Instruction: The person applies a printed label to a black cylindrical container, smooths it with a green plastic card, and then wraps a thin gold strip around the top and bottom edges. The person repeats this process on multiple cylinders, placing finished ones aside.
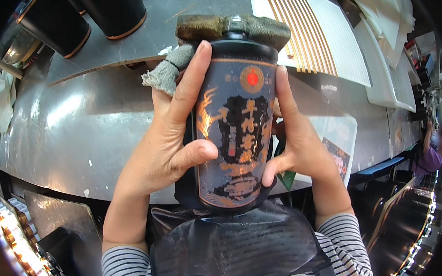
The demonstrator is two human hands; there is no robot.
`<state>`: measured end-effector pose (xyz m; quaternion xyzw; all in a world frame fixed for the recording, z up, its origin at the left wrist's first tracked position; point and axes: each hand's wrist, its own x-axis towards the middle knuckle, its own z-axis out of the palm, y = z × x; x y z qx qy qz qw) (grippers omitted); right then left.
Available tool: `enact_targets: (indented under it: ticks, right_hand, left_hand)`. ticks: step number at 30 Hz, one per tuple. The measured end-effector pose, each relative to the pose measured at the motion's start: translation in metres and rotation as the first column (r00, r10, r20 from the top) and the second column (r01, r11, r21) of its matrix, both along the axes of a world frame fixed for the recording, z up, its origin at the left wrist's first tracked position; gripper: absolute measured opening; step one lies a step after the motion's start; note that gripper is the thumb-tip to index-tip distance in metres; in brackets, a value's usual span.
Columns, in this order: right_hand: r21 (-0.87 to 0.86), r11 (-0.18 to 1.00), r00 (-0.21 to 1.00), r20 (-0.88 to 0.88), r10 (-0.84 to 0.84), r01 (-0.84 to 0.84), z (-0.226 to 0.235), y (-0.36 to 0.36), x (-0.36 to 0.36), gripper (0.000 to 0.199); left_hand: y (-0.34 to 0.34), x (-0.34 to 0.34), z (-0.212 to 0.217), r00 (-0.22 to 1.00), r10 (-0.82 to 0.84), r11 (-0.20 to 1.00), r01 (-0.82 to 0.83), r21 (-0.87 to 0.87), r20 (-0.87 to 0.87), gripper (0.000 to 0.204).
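Jar [235, 121]: dark, glazed, judged heavy, slippery, breakable; best taken by its sides.
Left hand [167, 142]: grip closed round jar, grey cloth [166, 69] tucked in.
Right hand [296, 142]: grip wrapped on jar's right side.

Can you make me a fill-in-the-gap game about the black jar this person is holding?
1. The black jar is held by ____ hands.
2. The left hand also pinches a grey ____ against the jar.
3. The person's sleeves have a ____ pattern.
4. The jar's decoration is orange with one ____ circle near the top.

Missing words: two; cloth; striped; red

Dark jar [236, 131] — orange markings, red seal — upright above bench.
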<state>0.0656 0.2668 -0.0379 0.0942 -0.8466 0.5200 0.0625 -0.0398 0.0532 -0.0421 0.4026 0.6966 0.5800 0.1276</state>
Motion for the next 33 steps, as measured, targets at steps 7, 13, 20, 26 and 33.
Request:
enact_targets:
  ticks: [7,13,20,26,33]
  right_hand:
    - [0.060,0.998,1.000,0.011,0.006,-0.006,0.003,-0.001,-0.001,0.137]
    - [0.137,0.991,0.998,0.063,0.005,-0.014,0.017,0.001,-0.004,0.137]
    - [0.202,0.979,0.998,0.056,-0.006,-0.005,0.024,-0.002,0.003,0.135]
    - [0.164,0.986,0.999,-0.032,0.041,-0.035,0.014,0.006,-0.006,0.131]
    - [0.163,0.984,0.990,0.131,0.045,-0.067,0.021,0.002,0.000,0.133]
  left_hand:
    - [-0.005,0.020,0.007,0.971,0.045,0.999,-0.046,0.000,0.235,0.100]
    - [-0.004,0.022,0.009,0.959,0.075,0.997,-0.078,-0.002,0.275,0.103]
    - [0.008,0.034,0.024,0.944,0.142,0.988,-0.152,0.013,0.298,0.105]
    - [0.028,0.047,0.033,0.886,0.124,0.968,-0.207,0.142,0.447,0.103]
    - [0.036,0.016,0.034,0.831,0.168,0.917,-0.329,0.225,0.530,0.060]
